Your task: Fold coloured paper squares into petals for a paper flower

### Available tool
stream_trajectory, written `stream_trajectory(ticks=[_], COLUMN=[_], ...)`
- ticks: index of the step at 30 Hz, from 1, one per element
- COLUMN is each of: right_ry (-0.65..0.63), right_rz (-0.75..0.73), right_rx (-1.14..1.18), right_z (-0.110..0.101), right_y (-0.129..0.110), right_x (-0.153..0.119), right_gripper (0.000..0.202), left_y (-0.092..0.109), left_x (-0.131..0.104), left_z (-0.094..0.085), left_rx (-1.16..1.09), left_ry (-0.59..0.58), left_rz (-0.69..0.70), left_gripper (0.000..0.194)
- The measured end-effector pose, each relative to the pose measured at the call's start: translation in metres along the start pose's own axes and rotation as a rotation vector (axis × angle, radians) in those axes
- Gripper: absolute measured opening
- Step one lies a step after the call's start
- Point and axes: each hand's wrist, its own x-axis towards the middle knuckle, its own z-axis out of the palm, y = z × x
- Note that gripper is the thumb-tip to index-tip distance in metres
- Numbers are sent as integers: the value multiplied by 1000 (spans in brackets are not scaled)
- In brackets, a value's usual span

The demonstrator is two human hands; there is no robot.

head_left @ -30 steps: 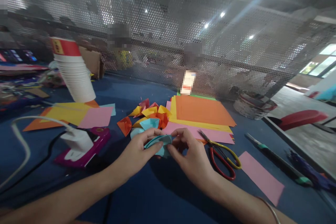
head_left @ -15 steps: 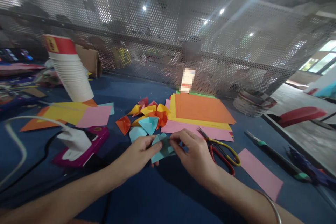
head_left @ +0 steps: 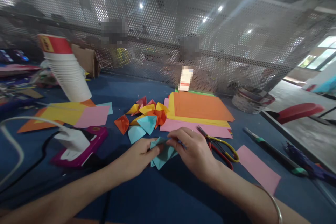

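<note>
Blue tabletop (head_left: 136,196), perforated metal screen (head_left: 157,24) behind. Blue folded paper (head_left: 165,155) nearer me than colourful folded pieces (head_left: 147,109): my left hand (head_left: 140,155) pinching its left side, right hand (head_left: 191,147) gripping upper right edge. Scissors (head_left: 214,139) just beside right hand.

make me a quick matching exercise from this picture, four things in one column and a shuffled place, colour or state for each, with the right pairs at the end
1. scissors
2. stack of paper cups
3. white plug
4. left hand and right hand

A. leaning, red at the top
B. holding folded light blue paper
C. red and yellow handles
D. on the purple block

Pairs: 1-C, 2-A, 3-D, 4-B
</note>
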Motion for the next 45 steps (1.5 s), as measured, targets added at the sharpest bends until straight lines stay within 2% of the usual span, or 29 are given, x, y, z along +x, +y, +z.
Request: stream_trajectory(ticks=[3,9,19,30,33,38,40,45], right_ry=[-32,-71,-137,-168,-134,-111,-121,-93], right_rz=[-25,14,62,116,162,330,354,379], right_rx=[-12,8,190,229,218,218,226,246], right_z=[-1,-3,-5,-3,-1,0,0,2], right_y=[0,-1,-7,-10,-11,-15,-16,-15], right_x=[0,1,5,2,0,1,2,1], right_gripper=[7,18,10,11,9,10,3,10], left_y=[0,0,-5,-2,-1,0,-1,-3], left_x=[-1,-2,-4,-4,-5,-4,-4,-3], left_z=[0,0,0,2,2,1,0,0], left_rx=[9,61,118,80,77,51,41,34], left_ry=[-43,-57,14,-41,-4,128,167,199], left_rz=[6,60,28,86,93,82,74,57], left_gripper=[26,21,24,18,18,26,27,29])
